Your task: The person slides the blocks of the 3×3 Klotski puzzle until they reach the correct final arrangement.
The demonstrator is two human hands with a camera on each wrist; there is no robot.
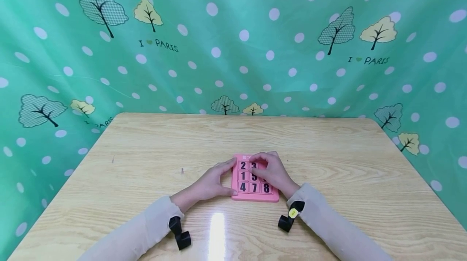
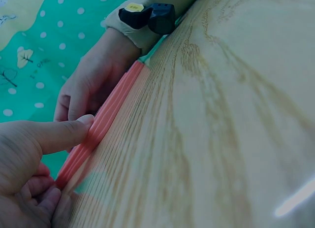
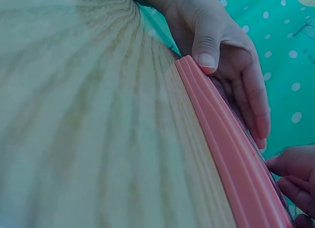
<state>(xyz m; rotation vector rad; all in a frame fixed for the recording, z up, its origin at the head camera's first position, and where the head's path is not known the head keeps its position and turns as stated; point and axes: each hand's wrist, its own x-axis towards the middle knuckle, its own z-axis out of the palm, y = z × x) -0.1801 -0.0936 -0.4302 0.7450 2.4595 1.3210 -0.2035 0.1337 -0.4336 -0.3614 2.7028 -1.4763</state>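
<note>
A pink number slide puzzle (image 1: 255, 197) lies flat on the wooden table, its tiles bearing black digits. Tiles 2, 3, 1, 5, 4, 7 and 8 show; the upper right part is covered by a hand. My left hand (image 1: 209, 184) holds the puzzle's left edge, thumb at the near corner and fingers toward the far corner. Over the upper right part bends my right hand (image 1: 271, 170), thumb and index tips apart and right at the 3 and 5 tiles. In the right wrist view the puzzle's ridged pink side (image 3: 231, 149) faces the camera.
The wooden table (image 1: 153, 143) surrounds the puzzle. Behind it hangs a green curtain (image 1: 233, 58) with white dots and printed trees. A black wrist camera (image 1: 180, 234) sits on the left sleeve, another wrist camera (image 1: 288, 219) on the right.
</note>
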